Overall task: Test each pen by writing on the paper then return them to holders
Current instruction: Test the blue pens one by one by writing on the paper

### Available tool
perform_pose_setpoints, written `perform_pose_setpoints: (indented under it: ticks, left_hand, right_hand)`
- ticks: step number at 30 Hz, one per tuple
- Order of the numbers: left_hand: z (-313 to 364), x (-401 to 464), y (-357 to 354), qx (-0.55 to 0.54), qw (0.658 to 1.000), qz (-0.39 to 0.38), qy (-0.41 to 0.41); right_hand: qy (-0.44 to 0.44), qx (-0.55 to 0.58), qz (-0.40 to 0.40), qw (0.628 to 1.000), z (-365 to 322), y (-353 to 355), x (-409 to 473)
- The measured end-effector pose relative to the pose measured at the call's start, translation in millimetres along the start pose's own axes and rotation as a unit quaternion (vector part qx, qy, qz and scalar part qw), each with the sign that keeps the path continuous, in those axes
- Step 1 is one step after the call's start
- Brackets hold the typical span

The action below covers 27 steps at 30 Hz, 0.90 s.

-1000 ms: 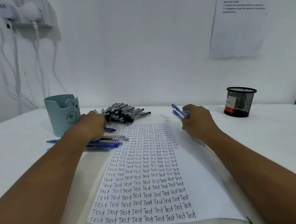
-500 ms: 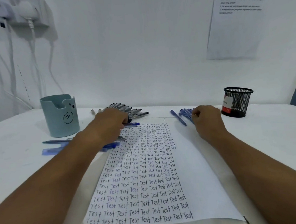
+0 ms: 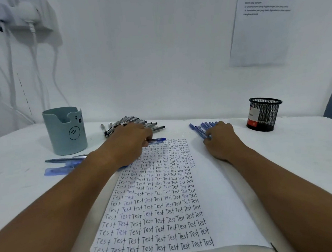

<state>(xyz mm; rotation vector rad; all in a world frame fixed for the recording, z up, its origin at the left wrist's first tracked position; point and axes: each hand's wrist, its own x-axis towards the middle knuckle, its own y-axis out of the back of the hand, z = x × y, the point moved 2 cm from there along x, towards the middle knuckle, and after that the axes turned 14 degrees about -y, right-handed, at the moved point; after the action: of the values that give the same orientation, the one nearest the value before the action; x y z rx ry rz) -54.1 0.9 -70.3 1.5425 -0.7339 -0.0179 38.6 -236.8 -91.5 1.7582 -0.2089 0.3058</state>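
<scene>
Blue pen (image 3: 156,140) lying across the far left corner of the paper (image 3: 221,196), tip end pointing right, its near end tucked under the left hand (image 3: 128,146). Left hand palm down, fingers curled over that pen; exact hold hidden by the back of the hand. Black pens (image 3: 133,123) fanned in a pile just beyond the left hand, touching its knuckles or close to it. Right hand (image 3: 219,139) palm down at the paper's far right edge, fingers bent, fingertips on a cluster of blue pens (image 3: 201,127); cannot tell whether any is pinched. Paper filled with rows of "Test" in black and blue ink, right margin bare. More blue pens (image 3: 63,164) left of the left forearm, lying on the white table (image 3: 18,191). Pale blue bear-faced holder (image 3: 66,131) upright at far left, black mesh holder (image 3: 263,114) upright at far right, well apart. Printed sheet (image 3: 260,24) on the wall at upper right, plugs and cables (image 3: 24,15) at upper left.
</scene>
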Motion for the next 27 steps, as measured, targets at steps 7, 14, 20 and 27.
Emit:
perform_pose_setpoints:
  ticks: [7,14,20,27]
  left_hand:
    - [1.3,1.5,-0.4,0.009,1.0,0.0,-0.009]
    - [1.7,1.8,-2.0,-0.001,1.0,0.005,-0.014]
    - [2.0,1.8,-3.2,-0.004,0.999,0.024,-0.029]
    - [13.6,3.2,-1.3,0.001,0.994,0.083,-0.073]
  right_hand:
    - [0.022,0.014,-0.008,1.0,-8.5,-4.5,-2.2]
    - [0.004,0.024,-0.03,0.999,-7.7,-1.0,-7.5]
    - [-0.009,-0.034,-0.034,0.999,-9.4,1.6,-10.6]
    - [-0.013,-0.066,-0.023,0.997,-11.0,2.0,-11.9]
